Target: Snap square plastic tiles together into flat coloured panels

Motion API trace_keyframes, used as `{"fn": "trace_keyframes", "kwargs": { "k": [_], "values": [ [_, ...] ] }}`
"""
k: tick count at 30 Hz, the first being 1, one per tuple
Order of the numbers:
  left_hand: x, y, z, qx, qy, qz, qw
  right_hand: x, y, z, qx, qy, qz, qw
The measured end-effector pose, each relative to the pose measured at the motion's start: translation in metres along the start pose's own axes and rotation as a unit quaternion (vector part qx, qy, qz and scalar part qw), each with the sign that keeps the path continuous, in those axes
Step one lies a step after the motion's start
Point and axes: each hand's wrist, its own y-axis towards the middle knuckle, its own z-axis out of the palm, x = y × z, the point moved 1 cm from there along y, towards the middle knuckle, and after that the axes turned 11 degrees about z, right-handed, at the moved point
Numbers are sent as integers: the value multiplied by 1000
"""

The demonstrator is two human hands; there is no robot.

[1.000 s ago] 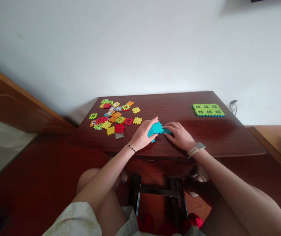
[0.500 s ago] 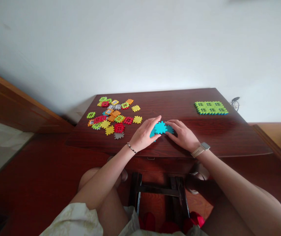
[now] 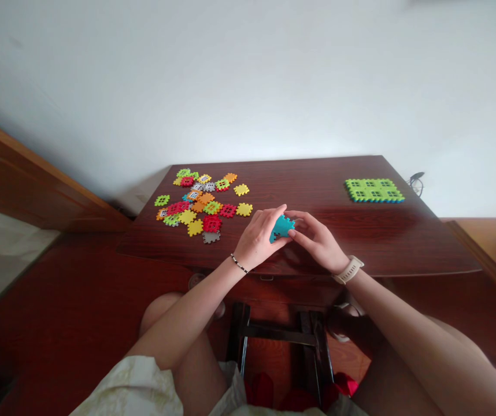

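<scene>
Blue interlocking plastic tiles (image 3: 283,226) with toothed edges are held between both hands above the front middle of the table. My left hand (image 3: 260,234) closes around their left side, thumb below and fingers above. From the right, my right hand (image 3: 317,238) pinches the tiles between thumb and fingertips. Some of the blue tiles' outline is hidden behind the fingers, so how many there are cannot be made out.
Loose toothed tiles in yellow, red (image 3: 212,223), green, orange and grey lie spread on the table's left. A flat green-and-blue tile panel (image 3: 374,190) rests at the back right of the dark wooden table (image 3: 300,179). A white wall rises behind.
My right hand has moved left, closer to my left hand. The blue tiles that were spread out between the hands now look brought together and turned.
</scene>
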Motion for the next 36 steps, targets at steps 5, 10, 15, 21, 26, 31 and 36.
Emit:
{"fn": "trace_keyframes", "kwargs": {
  "k": [5,10,15,21,26,31,36],
  "values": [
    [6,-1,-5,65,-34,3,997,-6,3,-5,-59,-38,8,997],
    [33,-13,-18,158,-60,-18,986,-14,4,-14,-78,-110,36,990],
    [49,-30,-20,227,-71,-34,971,-16,2,-13,-61,-119,49,990],
    [43,-32,-10,224,-27,-47,973,-19,1,-13,-51,-154,45,986],
    [42,-30,-5,194,-16,-39,980,-24,0,-14,-45,-179,47,982],
    [41,-27,-2,186,-11,-36,982,-27,0,-14,-48,-203,51,977],
    [40,-25,-1,186,-8,-40,982,-29,1,-13,-67,-246,45,966]
  ]
}}
